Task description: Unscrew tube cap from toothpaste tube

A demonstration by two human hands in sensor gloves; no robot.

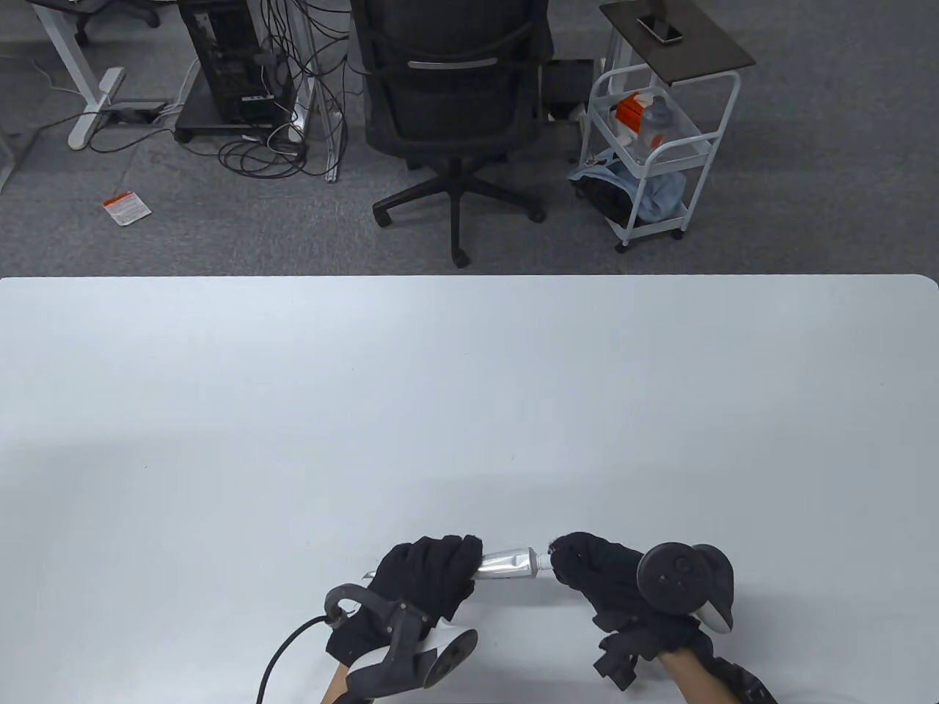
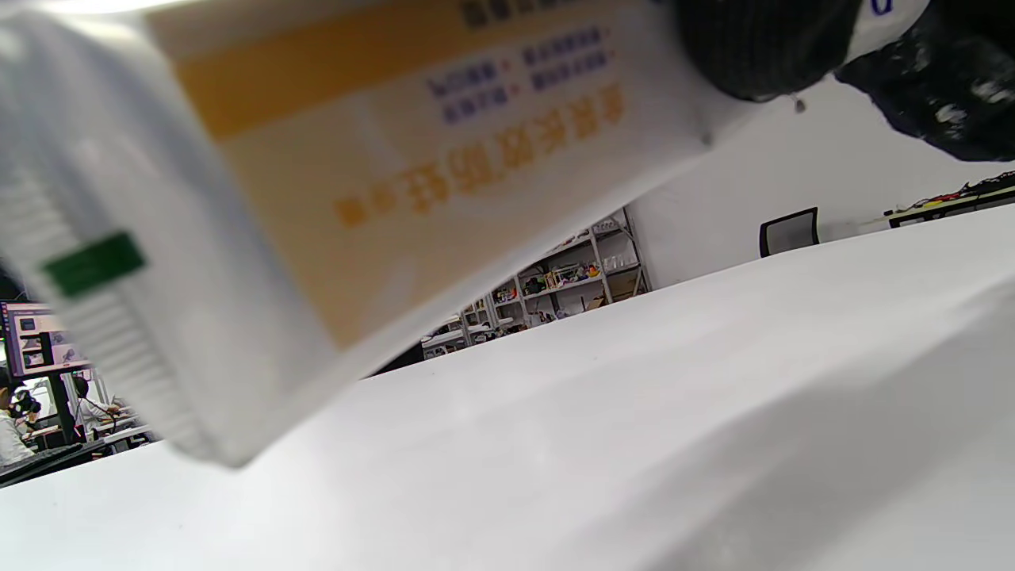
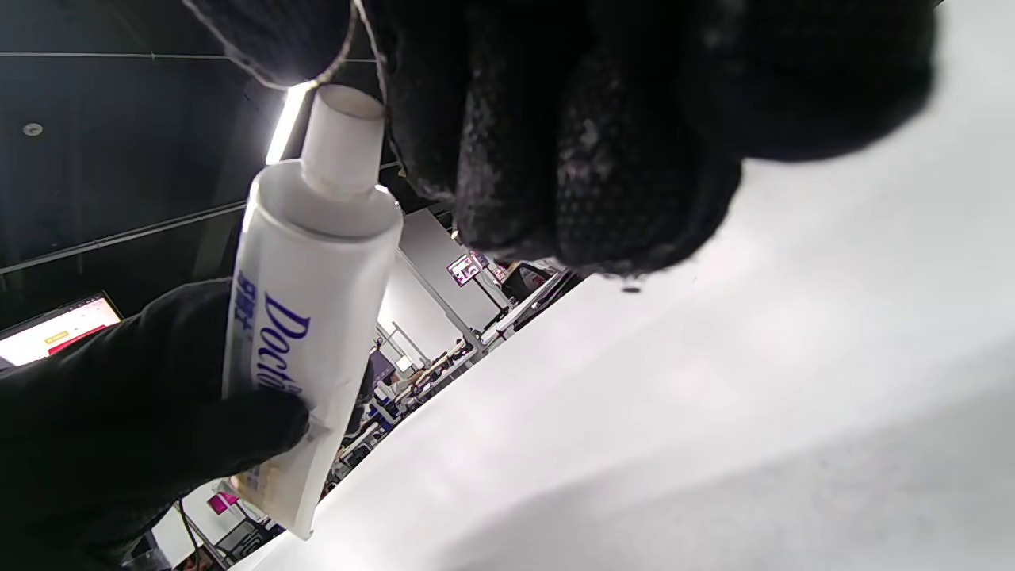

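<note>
At the near edge of the table, just above its surface, you are holding the toothpaste tube level between both hands. Your left hand is gripping the body so it cannot turn. Your right hand is closing its fingertips around the tube cap, ready for twisting. Whether paste is inside, I cannot tell.
</note>
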